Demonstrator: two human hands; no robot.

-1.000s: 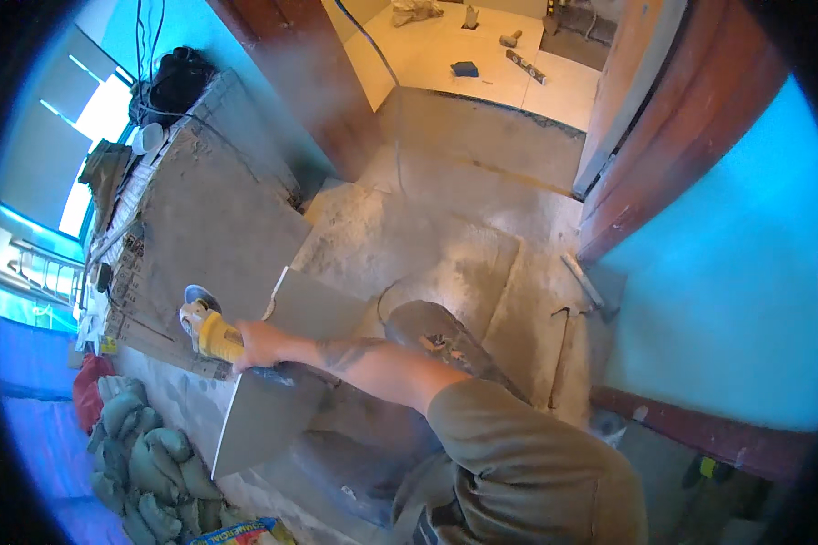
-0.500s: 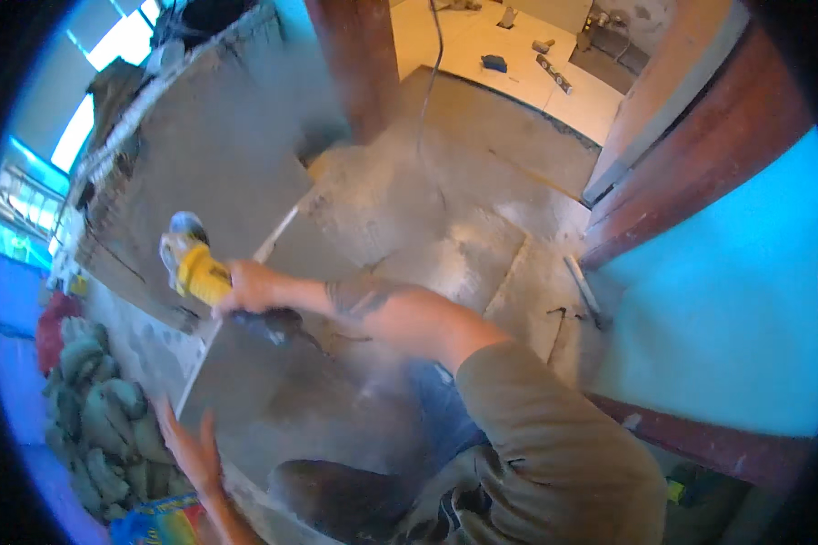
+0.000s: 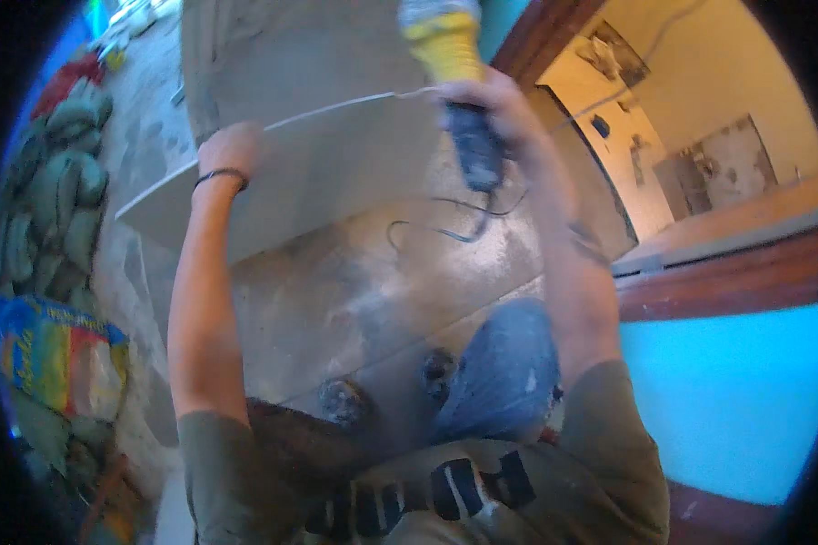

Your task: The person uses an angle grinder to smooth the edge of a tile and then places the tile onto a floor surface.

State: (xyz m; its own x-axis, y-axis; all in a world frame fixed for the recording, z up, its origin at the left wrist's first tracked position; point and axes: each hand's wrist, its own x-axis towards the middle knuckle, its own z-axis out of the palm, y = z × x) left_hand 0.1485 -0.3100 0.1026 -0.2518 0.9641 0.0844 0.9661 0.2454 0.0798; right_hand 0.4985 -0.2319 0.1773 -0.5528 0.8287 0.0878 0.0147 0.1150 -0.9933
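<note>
My left hand is closed over the pale top edge of a large grey tile, which appears tilted up from the floor. On the right, my right hand wraps around a yellow and black angle grinder, held up beyond the tile's right end. The head of the grinder is blurred at the top of the view, so I cannot see whether its disc turns. A black cord hangs from its rear end and curls over the dusty floor. Behind the tile lies another grey slab.
Stuffed green sacks line the left side, with a colourful printed bag nearer me. My bent knee is close in front. A doorway with a red-brown frame opens at right onto pale tiles; a turquoise wall stands nearer.
My left hand has gone from open and free to gripping the tile's edge. The grinder has been lifted away from the tile's cut line, and the view has turned.
</note>
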